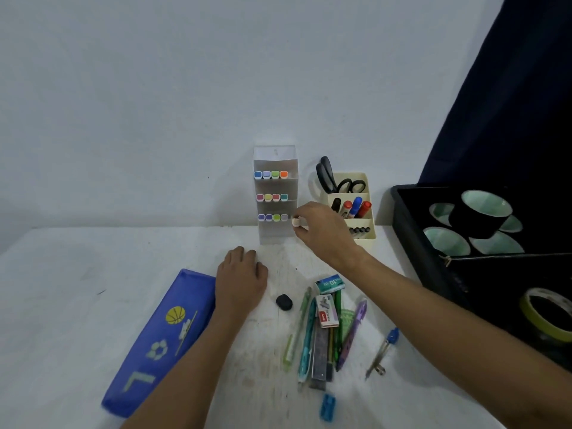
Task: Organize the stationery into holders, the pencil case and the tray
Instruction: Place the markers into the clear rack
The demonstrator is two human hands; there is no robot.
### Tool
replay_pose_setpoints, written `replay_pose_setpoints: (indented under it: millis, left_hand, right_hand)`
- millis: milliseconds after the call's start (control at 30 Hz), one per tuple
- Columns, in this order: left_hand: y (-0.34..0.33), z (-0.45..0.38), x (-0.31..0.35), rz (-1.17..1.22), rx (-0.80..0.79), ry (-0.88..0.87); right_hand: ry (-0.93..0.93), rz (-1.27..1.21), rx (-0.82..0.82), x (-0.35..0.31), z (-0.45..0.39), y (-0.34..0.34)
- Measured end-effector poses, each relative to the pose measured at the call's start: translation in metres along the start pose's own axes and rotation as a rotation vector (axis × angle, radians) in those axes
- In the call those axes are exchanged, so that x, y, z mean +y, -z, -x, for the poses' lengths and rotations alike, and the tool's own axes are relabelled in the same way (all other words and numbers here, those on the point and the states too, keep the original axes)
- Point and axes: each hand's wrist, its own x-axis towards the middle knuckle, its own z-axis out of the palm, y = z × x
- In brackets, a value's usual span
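A clear tiered marker holder [275, 193] stands against the wall with three rows of coloured marker ends showing. My right hand [322, 230] pinches a white-capped marker [296, 222] at the right end of the bottom row. My left hand [241, 278] rests flat on the table, beside the blue pencil case [161, 342]. A cream desk organizer [356, 212] holds scissors and whiteboard markers. Loose pens [309, 335], staple boxes [326, 311], a black eraser [284, 302], a compass [382, 354] and a blue sharpener [328, 407] lie in front.
A black tray [411, 243] at the right holds several tape rolls, one of them black [479, 216], and a yellow-green roll [544, 314] lies nearer me. A dark curtain hangs behind the tray. The white table meets the wall just behind the holders.
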Motion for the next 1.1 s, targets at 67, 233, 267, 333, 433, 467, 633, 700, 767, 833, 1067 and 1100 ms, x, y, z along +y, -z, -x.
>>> replay_pose_setpoints:
  millis: [67,233,267,333,433,467,633,700,767,833,1067,1100]
  left_hand:
    - [0.000,-0.001,0.000,-0.006,-0.001,-0.002]
    - [-0.003,-0.001,-0.004,-0.010,0.004,-0.009]
    - [-0.004,-0.002,-0.004,-0.010,0.011,-0.010]
    - [-0.005,-0.001,-0.004,-0.012,0.023,-0.013]
    - [-0.004,-0.002,-0.003,-0.009,0.036,-0.015]
    - [-0.004,-0.002,-0.003,-0.008,0.039,-0.016]
    - [-0.005,-0.002,-0.003,-0.006,0.050,-0.022]
    - [-0.004,-0.002,-0.002,0.005,0.053,-0.019]
    - [-0.002,-0.001,-0.002,0.019,0.058,-0.018]
    - [-0.001,0.000,-0.001,0.026,0.064,-0.019]
    - [0.003,-0.001,0.000,0.080,-0.005,0.038]
    - [0.004,-0.003,0.000,0.125,-0.023,0.073]
  right_hand:
    - [-0.025,0.043,-0.013,-0.001,-0.009,-0.006]
    - [-0.101,0.136,-0.051,-0.001,-0.025,-0.021]
    - [-0.108,0.150,-0.063,-0.001,-0.027,-0.022]
    - [-0.117,0.169,-0.076,0.000,-0.028,-0.022]
    - [-0.109,0.196,-0.065,-0.001,-0.031,-0.021]
    - [-0.100,0.216,-0.073,-0.002,-0.031,-0.022]
    - [-0.060,0.282,-0.102,-0.002,-0.031,-0.023]
    - [-0.047,0.289,-0.104,-0.002,-0.031,-0.023]
    - [-0.042,0.289,-0.104,-0.002,-0.030,-0.023]
    - [-0.045,0.274,-0.104,0.000,-0.030,-0.024]
    - [-0.139,0.039,-0.153,-0.002,-0.024,-0.023]
    - [-0.137,0.016,-0.135,-0.004,-0.021,-0.022]
